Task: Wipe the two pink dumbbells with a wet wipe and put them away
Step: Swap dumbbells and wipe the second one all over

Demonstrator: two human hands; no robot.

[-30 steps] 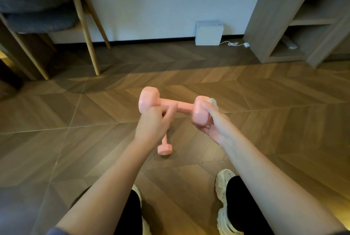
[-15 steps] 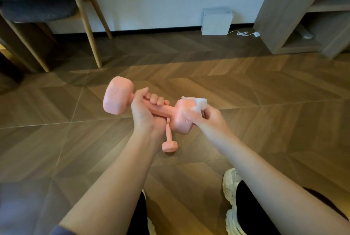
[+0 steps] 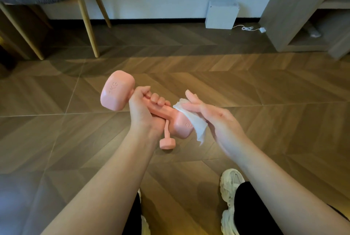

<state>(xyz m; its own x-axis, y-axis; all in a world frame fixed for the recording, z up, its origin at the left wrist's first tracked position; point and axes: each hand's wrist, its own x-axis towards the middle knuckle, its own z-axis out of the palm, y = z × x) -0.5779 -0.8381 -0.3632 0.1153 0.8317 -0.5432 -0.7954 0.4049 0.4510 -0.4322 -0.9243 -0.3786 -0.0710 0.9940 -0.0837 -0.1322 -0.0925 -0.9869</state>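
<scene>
Centrally, a pink dumbbell (image 3: 117, 92) was held in the air above the wooden floor (image 3: 265, 140), tilted so that its far-left head was raised and its near-right head lowered. Its handle was gripped by the left hand (image 3: 144, 109), fingers and thumb curled round it. Against the lower head a white wet wipe (image 3: 197, 123) was pressed by the right hand (image 3: 217, 119), whose fingers were held straight and flat on the cloth. A loose corner of the wipe hung below that head.

Directly beneath the pink dumbbell, the second dumbbell (image 3: 166, 143) was seen lying on the floor, only one head and part of its handle being visible. Well beyond the pink dumbbell, a white box (image 3: 221, 15) was set against the wall, a white cable (image 3: 248, 28) beside it. Beyond and to the left, wooden chair legs (image 3: 89, 17) were seen, and beyond and to the right a shelf unit (image 3: 284, 7).
</scene>
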